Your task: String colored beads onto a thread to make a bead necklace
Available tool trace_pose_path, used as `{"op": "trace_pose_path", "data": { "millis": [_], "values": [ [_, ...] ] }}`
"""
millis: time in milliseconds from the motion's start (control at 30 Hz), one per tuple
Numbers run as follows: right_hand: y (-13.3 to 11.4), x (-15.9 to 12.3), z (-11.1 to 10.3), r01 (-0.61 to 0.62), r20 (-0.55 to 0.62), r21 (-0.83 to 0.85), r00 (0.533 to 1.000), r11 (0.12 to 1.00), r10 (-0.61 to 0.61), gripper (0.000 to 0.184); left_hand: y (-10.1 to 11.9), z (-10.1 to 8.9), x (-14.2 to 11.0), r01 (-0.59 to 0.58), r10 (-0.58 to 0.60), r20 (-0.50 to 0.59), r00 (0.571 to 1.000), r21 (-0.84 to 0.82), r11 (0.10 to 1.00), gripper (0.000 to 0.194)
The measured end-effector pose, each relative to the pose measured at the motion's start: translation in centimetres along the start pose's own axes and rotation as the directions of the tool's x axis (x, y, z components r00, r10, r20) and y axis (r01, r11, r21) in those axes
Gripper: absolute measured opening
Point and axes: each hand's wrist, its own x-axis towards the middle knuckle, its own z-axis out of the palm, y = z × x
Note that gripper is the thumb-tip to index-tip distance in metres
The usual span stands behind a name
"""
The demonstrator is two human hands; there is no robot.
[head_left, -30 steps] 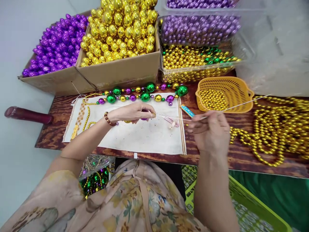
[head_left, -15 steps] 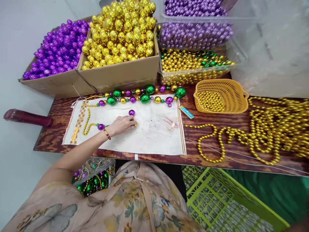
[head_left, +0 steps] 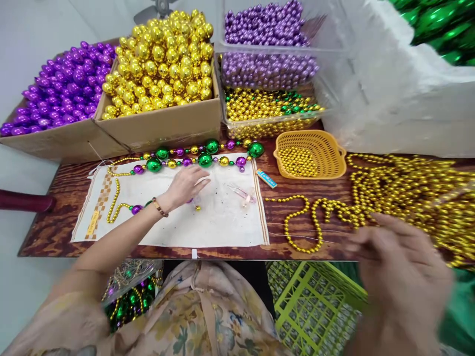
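My left hand [head_left: 187, 187], with a beaded bracelet on the wrist, hovers over a white towel [head_left: 230, 227], its fingers stretched out and apart. Just below the fingers lies a small gold bead [head_left: 198, 208], beside a purple bead mostly hidden by the hand. A partly beaded strand [head_left: 114, 205] of small gold beads, with a purple bead [head_left: 136, 209], runs under my left wrist. My right hand [head_left: 401, 262], blurred, is at the right over the table's front edge. Its fingertips look pinched together at the end of a thin clear thread [head_left: 297, 238].
A finished-looking bead garland [head_left: 205, 159] lies along the towel's back edge. Thread snips [head_left: 243, 194] and a blue packet [head_left: 267, 179] lie nearby. Behind stand boxes of purple [head_left: 48, 141] and gold beads [head_left: 159, 123], clear tubs [head_left: 270, 121] and an orange basket [head_left: 330, 170]. Gold bead strands [head_left: 408, 188] cover the right.
My left hand has lifted off the beads and its fingers have spread. My right hand has come into view from the right. The camera view has shifted rightward.
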Motion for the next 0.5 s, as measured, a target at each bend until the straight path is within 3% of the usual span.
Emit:
{"op": "trace_pose_path", "data": {
  "millis": [100,200,333,500],
  "values": [
    [1.3,-2.3,3.7,-0.178,0.236,0.076,0.959,0.981,0.155,0.027,2.9,2.4,6.5,0.034,-0.034,-0.013,0.999,0.008,0.999,0.027],
    [3.0,-4.3,5.5,-0.249,0.389,0.068,0.899,0.966,0.204,0.024,5.3,4.8,11.8,0.089,-0.089,-0.052,0.995,-0.004,0.996,0.027],
    [5.3,-6.3,5.4,-0.284,0.386,0.079,0.892,0.956,0.233,0.025,7.6,5.9,15.6,0.042,-0.053,-0.176,0.983,-0.067,0.997,0.023],
    [8.6,-7.3,4.3,-0.297,0.294,0.069,0.918,0.953,0.265,0.032,11.2,4.5,20.3,-0.215,0.143,-0.361,0.921,-0.167,0.962,0.016]
  ]
}}
